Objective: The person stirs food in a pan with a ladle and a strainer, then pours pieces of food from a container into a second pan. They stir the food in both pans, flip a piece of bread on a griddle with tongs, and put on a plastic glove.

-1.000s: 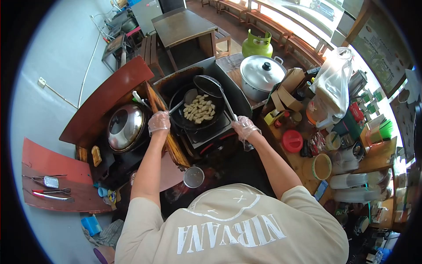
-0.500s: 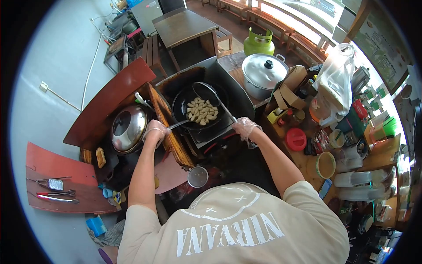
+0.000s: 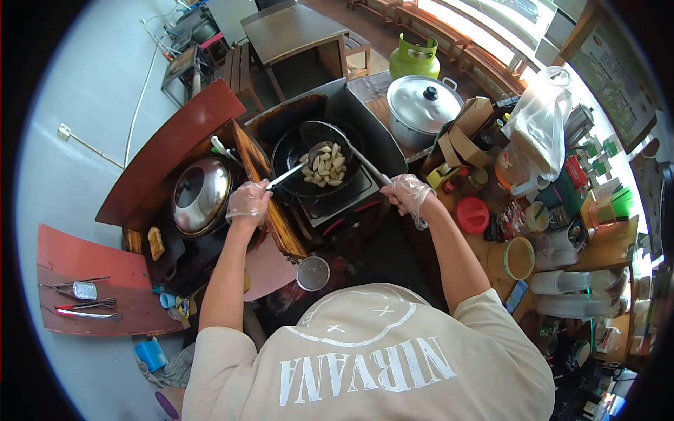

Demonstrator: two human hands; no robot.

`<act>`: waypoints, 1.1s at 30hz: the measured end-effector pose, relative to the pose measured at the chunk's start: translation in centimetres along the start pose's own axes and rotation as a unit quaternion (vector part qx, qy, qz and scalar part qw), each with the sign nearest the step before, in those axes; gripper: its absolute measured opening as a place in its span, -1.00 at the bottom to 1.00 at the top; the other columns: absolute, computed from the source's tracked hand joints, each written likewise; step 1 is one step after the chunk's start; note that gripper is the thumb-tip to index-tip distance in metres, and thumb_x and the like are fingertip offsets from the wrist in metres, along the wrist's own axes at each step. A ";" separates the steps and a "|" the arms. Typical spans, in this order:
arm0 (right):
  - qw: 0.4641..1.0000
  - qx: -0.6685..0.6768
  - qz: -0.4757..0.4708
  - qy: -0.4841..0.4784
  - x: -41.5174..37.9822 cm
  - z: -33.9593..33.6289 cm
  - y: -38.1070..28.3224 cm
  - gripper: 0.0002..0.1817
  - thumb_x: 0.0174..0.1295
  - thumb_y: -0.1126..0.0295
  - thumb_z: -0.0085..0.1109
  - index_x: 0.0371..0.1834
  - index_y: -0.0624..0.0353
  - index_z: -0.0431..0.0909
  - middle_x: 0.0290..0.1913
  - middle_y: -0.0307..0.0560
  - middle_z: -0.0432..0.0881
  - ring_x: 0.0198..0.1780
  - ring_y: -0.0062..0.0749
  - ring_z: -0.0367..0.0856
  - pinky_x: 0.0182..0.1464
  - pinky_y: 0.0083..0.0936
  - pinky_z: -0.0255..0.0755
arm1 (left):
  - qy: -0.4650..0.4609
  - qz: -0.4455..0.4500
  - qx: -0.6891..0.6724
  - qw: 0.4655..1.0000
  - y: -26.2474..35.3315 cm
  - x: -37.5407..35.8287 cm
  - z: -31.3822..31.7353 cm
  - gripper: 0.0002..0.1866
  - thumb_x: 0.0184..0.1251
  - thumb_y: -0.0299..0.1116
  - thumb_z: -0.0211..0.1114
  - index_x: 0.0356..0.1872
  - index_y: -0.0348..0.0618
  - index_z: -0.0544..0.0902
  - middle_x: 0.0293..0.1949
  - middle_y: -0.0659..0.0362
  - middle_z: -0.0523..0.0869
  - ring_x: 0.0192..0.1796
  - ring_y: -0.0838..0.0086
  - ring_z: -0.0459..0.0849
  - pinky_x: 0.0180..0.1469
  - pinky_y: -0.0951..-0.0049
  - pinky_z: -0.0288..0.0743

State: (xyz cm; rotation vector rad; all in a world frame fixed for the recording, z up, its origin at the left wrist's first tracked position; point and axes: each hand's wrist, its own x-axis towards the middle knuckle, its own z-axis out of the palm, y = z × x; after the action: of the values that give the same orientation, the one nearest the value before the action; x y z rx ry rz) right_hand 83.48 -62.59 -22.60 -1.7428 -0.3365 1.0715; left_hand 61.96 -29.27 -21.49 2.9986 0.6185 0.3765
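My left hand (image 3: 249, 202), in a clear plastic glove, is closed around the handle of a long metal spatula (image 3: 287, 175). The spatula reaches into a dark wok (image 3: 286, 151), its head partly lost among pale, chunky food pieces (image 3: 326, 168). A matching glove covers my right hand (image 3: 409, 195), which grips the long handle of a round wire strainer (image 3: 359, 156). That strainer's wide head hangs at the far side of the wok, tilted, beside the food. The wok sits on a stove (image 3: 344, 198) behind metal splash guards.
Left of a charred wooden divider (image 3: 274, 217) stands a lidded pan (image 3: 202, 196). A large lidded pot (image 3: 423, 105) and green gas cylinder (image 3: 414, 57) stand beyond the stove. Jars, a red lid (image 3: 472, 214) and a hanging plastic bag (image 3: 544, 126) crowd the right counter.
The spatula has moved up and right, deeper among the food pieces, which are now bunched toward the right. The strainer head has shifted slightly left and up. Both hands keep their tools.
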 end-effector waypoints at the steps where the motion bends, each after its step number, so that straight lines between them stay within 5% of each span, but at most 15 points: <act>1: 1.000 -0.002 0.006 0.010 0.0 -0.3 -0.1 -0.75 0.24 0.32 0.21 -0.57 0.12 0.47 -0.63 -0.27 0.46 -0.68 -0.52 0.40 -0.63 -0.47 0.33 | -0.002 -0.001 -0.001 1.000 -0.1 -0.1 -0.4 -0.72 0.15 -0.26 0.41 -0.11 -0.03 0.79 -0.34 -0.02 0.74 -0.26 0.08 0.73 -0.17 0.13 0.60; 4: 1.000 -0.022 0.001 0.014 0.2 -0.8 -0.1 -0.75 0.24 0.32 0.21 -0.55 0.14 0.48 -0.63 -0.27 0.45 -0.68 -0.51 0.39 -0.63 -0.46 0.33 | 0.041 0.069 0.062 0.995 -0.3 -0.6 -1.3 -0.84 0.23 -0.22 0.35 -0.22 0.02 0.74 -0.42 0.08 0.70 -0.32 0.14 0.72 -0.28 0.14 0.59; 14: 0.999 0.013 0.014 0.043 0.8 0.2 0.2 -0.71 0.29 0.30 0.22 -0.54 0.14 0.43 -0.65 -0.29 0.43 -0.71 -0.55 0.39 -0.66 -0.52 0.32 | 0.043 0.071 0.105 0.991 -1.7 -1.7 0.8 -0.88 0.31 -0.26 0.29 -0.31 -0.02 0.71 -0.49 0.11 0.68 -0.38 0.17 0.72 -0.38 0.16 0.58; 16: 0.998 0.041 0.014 0.043 1.3 0.3 0.7 -0.71 0.29 0.29 0.22 -0.54 0.12 0.43 -0.65 -0.29 0.42 -0.71 -0.54 0.39 -0.66 -0.51 0.32 | -0.004 -0.048 0.137 0.989 -2.2 -0.4 1.5 -0.82 0.31 -0.24 0.27 -0.17 -0.01 0.72 -0.40 0.06 0.69 -0.30 0.11 0.73 -0.28 0.09 0.60; 19: 0.998 -0.002 -0.026 0.057 3.2 0.6 1.5 -0.71 0.28 0.26 0.22 -0.54 0.09 0.41 -0.64 -0.30 0.43 -0.69 -0.53 0.40 -0.65 -0.48 0.31 | 0.054 -0.086 0.123 0.987 -2.9 1.6 3.2 -0.84 0.35 -0.27 0.23 -0.18 -0.04 0.71 -0.40 0.03 0.69 -0.27 0.09 0.74 -0.27 0.06 0.60; 21: 0.996 -0.043 -0.010 0.082 4.7 0.7 2.1 -0.73 0.18 0.28 0.18 -0.53 0.26 0.52 -0.61 -0.12 0.51 -0.63 -0.32 0.50 -0.55 -0.27 0.37 | 0.068 -0.096 0.118 0.986 -3.4 2.2 4.2 -0.85 0.37 -0.29 0.21 -0.21 -0.06 0.70 -0.37 0.02 0.70 -0.26 0.07 0.74 -0.26 0.03 0.60; 27: 0.944 -0.306 -0.082 0.093 5.3 1.3 1.5 -0.62 0.24 0.16 0.07 -0.38 0.35 0.60 -0.40 0.27 0.64 -0.25 0.11 0.70 -0.16 -0.11 0.53 | 0.070 -0.059 0.057 0.994 -2.3 2.2 3.6 -0.90 0.28 -0.37 0.25 -0.32 -0.10 0.70 -0.37 0.01 0.73 -0.24 0.05 0.75 -0.24 0.08 0.62; 31: 0.943 -0.305 -0.058 0.117 3.8 1.9 0.9 -0.63 0.26 0.16 0.07 -0.35 0.33 0.61 -0.32 0.26 0.66 -0.18 0.14 0.68 -0.09 -0.12 0.54 | 0.042 -0.107 0.086 0.990 -2.2 1.9 2.9 -0.90 0.24 -0.37 0.28 -0.33 -0.11 0.73 -0.33 -0.01 0.75 -0.20 0.03 0.75 -0.17 0.10 0.64; 33: 0.929 -0.345 -0.067 0.113 4.7 1.7 2.1 -0.64 0.25 0.17 0.08 -0.32 0.31 0.62 -0.28 0.25 0.67 -0.18 0.14 0.68 -0.09 -0.12 0.53 | -0.061 -0.188 0.033 0.980 -0.8 1.7 0.3 -0.87 0.21 -0.35 0.31 -0.33 -0.15 0.76 -0.26 -0.05 0.77 -0.15 0.02 0.76 -0.09 0.12 0.64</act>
State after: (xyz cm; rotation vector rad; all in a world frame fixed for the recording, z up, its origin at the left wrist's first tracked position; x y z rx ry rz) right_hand 84.26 -59.37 -26.91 -2.3960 -0.7406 0.6721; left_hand 63.20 -27.83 -21.53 2.8428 1.1764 0.1472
